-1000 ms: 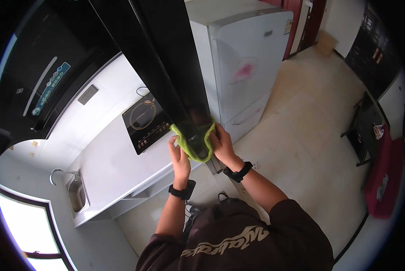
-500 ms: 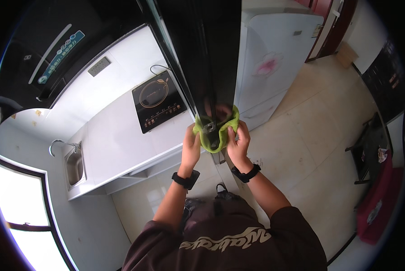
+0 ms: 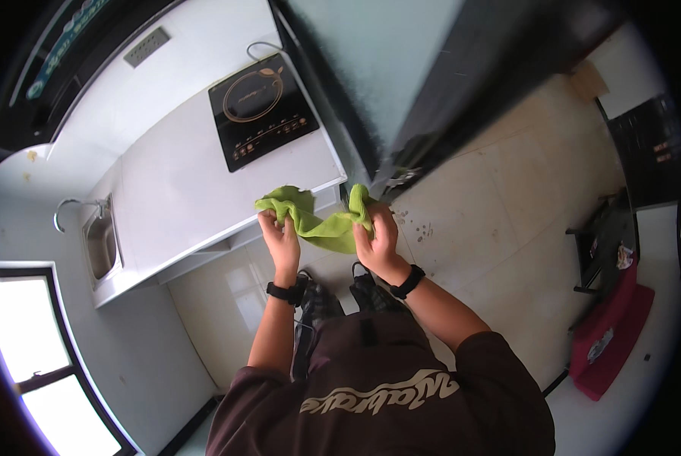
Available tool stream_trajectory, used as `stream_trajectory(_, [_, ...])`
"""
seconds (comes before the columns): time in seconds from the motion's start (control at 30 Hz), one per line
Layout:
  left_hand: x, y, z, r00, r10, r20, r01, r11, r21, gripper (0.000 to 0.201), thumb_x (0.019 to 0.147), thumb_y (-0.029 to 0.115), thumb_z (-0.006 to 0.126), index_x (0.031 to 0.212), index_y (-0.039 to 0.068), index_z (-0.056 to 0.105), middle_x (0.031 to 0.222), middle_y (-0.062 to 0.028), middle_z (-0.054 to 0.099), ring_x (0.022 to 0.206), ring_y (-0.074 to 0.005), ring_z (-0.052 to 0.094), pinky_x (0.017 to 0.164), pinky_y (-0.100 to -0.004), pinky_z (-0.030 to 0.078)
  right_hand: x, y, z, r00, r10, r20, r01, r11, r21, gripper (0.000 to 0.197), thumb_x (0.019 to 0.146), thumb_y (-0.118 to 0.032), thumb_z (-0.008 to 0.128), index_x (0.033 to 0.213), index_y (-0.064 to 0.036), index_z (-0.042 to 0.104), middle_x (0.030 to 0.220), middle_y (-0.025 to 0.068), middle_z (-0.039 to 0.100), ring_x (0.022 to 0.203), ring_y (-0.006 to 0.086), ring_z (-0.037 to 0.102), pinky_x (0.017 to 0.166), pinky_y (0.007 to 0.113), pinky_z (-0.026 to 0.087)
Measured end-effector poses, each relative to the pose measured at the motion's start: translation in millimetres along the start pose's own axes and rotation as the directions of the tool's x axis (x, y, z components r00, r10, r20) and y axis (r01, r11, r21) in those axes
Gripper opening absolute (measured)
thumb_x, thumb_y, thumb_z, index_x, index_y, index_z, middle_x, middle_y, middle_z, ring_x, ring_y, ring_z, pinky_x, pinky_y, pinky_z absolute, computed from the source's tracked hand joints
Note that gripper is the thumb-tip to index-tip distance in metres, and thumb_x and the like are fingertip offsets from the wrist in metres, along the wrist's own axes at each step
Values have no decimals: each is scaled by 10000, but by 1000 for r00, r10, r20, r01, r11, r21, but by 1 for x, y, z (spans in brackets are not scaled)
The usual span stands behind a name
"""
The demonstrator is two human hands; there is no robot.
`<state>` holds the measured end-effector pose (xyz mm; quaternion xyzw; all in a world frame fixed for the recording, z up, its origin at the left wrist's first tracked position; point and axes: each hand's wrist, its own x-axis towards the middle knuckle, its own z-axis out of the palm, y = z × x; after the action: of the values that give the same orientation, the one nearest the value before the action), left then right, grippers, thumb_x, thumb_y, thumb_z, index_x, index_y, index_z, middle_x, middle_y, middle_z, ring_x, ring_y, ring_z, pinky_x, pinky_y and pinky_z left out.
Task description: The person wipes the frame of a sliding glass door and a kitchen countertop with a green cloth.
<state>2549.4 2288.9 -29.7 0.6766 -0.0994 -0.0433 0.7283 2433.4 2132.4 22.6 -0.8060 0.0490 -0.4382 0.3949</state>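
A lime-green cloth (image 3: pixel 327 232) hangs stretched between my two hands, sagging in the middle. My left hand (image 3: pixel 281 234) pinches its left end, near the front edge of the counter. Bunched folds of the other end are gripped in my right hand (image 3: pixel 380 237), just short of the lower part of a dark-framed glass door (image 3: pixel 450 91). The cloth is apart from the door. Both wrists wear black bands.
Left of the door, a pale counter (image 3: pixel 165 178) carries a black induction cooktop (image 3: pixel 260 106). At its left end are a steel sink (image 3: pixel 102 247) and curved tap (image 3: pixel 71 205). A red-covered seat (image 3: pixel 610 342) and dark table (image 3: pixel 602 235) stand right. Tiled floor (image 3: pixel 492 220) lies between.
Both hands have drawn the cloth off the dark door edge it was wrapped round and spread apart, the left hand moving left. The view has shifted; the fridge is now hidden behind the door.
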Motion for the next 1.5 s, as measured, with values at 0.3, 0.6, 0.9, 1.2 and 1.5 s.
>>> stream_trajectory(0.3, [12,-51,-99,972,-114,-203,153,971,186,169,944,64,605,1060,37,486,881,7,522,770,-71,478,675,-229,427,-19,27,103,951,300,82,-290,950,-113,151,927,-106,622,922,11,527,827,146,512,718,326,521,625,402,403])
stream_trajectory(0.6, [55,-87,-131,966,-118,-228,194,916,350,207,914,128,673,931,23,496,781,-42,551,674,-106,508,612,-278,439,-16,73,175,922,367,125,-331,912,-241,192,926,-152,629,1036,2,592,890,171,570,807,371,565,691,444,450])
stream_trajectory(0.9, [106,-121,-135,944,-140,-298,237,917,320,295,915,175,685,1027,-9,484,993,-158,583,750,-264,663,682,-347,511,-19,116,231,772,633,56,-626,773,-102,309,910,-151,662,1154,1,549,911,143,605,742,282,598,699,389,486])
stream_trajectory(1.2, [105,-134,-148,952,-113,283,-191,504,842,570,871,264,669,1393,146,472,1542,-133,324,1367,-329,356,1049,-505,347,-36,116,251,912,232,339,-48,880,-472,418,793,-46,689,1193,-36,567,1271,175,482,1160,382,481,974,464,416])
stream_trajectory(1.5, [110,-118,-217,960,-137,245,-190,328,926,601,852,317,695,1406,207,489,1534,-122,334,1365,-339,351,1042,-484,347,-24,104,257,796,258,547,177,766,-618,555,861,-275,662,1338,-48,492,1355,191,477,1145,366,496,941,469,417])
